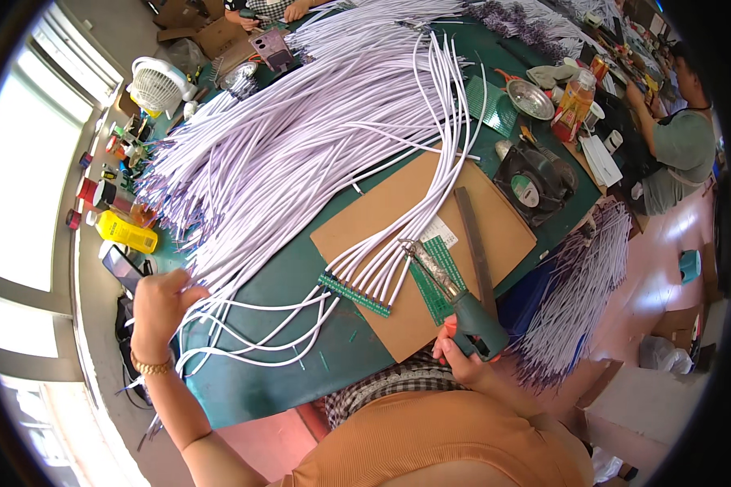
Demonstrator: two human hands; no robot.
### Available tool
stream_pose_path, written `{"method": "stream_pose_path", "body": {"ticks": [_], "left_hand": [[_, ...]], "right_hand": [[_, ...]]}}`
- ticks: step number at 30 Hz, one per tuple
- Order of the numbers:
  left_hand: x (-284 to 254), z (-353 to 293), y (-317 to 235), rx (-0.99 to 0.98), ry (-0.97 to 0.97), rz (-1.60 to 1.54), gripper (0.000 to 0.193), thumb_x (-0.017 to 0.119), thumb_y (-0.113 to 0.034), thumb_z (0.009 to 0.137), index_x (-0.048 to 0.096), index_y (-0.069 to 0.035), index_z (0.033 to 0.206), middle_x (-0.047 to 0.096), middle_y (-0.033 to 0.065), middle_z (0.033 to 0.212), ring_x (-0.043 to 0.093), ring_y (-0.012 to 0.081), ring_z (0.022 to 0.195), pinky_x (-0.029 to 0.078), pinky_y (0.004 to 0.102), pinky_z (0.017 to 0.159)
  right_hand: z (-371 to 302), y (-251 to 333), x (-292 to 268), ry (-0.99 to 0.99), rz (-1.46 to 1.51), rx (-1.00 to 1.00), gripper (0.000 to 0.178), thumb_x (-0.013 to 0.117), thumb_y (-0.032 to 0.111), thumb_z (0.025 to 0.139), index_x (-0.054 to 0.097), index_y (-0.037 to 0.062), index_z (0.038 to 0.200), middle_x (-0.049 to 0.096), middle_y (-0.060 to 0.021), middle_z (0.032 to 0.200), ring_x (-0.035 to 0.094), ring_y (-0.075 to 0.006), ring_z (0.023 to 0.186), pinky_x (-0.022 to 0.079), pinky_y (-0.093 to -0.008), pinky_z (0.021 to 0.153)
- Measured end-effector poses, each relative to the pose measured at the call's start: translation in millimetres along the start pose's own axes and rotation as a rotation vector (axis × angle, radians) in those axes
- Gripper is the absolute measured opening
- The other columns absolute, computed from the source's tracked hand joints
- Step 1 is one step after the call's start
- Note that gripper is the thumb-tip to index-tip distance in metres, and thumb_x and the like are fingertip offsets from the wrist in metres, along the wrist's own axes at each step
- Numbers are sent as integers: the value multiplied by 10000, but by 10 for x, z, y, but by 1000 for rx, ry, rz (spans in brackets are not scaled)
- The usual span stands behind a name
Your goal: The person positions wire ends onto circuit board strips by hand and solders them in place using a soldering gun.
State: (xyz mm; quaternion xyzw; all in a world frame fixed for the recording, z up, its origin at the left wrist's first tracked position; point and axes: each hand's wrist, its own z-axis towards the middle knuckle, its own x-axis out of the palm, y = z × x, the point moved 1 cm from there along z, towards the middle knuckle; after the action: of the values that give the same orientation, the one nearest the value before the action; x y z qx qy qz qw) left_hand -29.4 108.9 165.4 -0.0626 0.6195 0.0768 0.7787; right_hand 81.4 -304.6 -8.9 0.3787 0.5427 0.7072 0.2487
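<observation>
The right hand (463, 363) grips a green-handled soldering iron (474, 323), its metal barrel best angled clear of the slender white cables (432, 203); the left hand (159, 312) curls its fingers, hold uncertain.

left hand (162, 307) raised, thumb (195, 294) right of its fingers, wrist (150, 354) below them, forearm (193, 418) slanting down-right, right hand (464, 367) lower, fingers (447, 333) curled closed, right forearm (508, 394) trailing right and below them
</observation>
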Motion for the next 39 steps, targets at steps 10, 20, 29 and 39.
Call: {"method": "stream_pose_path", "body": {"ticks": [10, 20, 29, 39], "left_hand": [[-113, -983, 529, -891, 298, 489, 459, 725, -399, 747, 621, -80, 1061, 601, 128, 1032, 532, 343, 1032, 432, 474, 832], [1278, 900, -604, 72, -86, -80, 197, 680, -115, 779, 633, -106, 970, 584, 94, 907, 561, 308, 871, 466, 398, 757], [1788, 1107, -904, -34, -211, -114, 134, 604, -99, 844, 530, 9, 868, 559, 193, 878, 552, 358, 870, 481, 423, 740], [1012, 162, -1427, 190, -11, -171, 44, 591, -87, 841, 567, -56, 859, 555, 102, 804, 596, 296, 657, 470, 394, 528]], "right_hand": [[149, -31, -14, -59, 12, -5, 301, 514, 60, 904, 405, 16, 1181, 549, -96, 719, 549, -142, 579, 459, -290, 539], [95, -95, 32, -112, 55, -63, 320, 513, 88, 895, 398, 21, 1186, 547, -100, 744, 549, -157, 582, 479, -313, 581], [66, -132, 16, -98, 78, -129, 295, 523, 59, 896, 425, 20, 1172, 557, -102, 739, 561, -161, 587, 471, -305, 581], [103, -148, -20, -83, 87, -83, 320, 520, 67, 898, 408, 18, 1195, 561, -105, 735, 560, -158, 596, 466, -298, 572]]}}
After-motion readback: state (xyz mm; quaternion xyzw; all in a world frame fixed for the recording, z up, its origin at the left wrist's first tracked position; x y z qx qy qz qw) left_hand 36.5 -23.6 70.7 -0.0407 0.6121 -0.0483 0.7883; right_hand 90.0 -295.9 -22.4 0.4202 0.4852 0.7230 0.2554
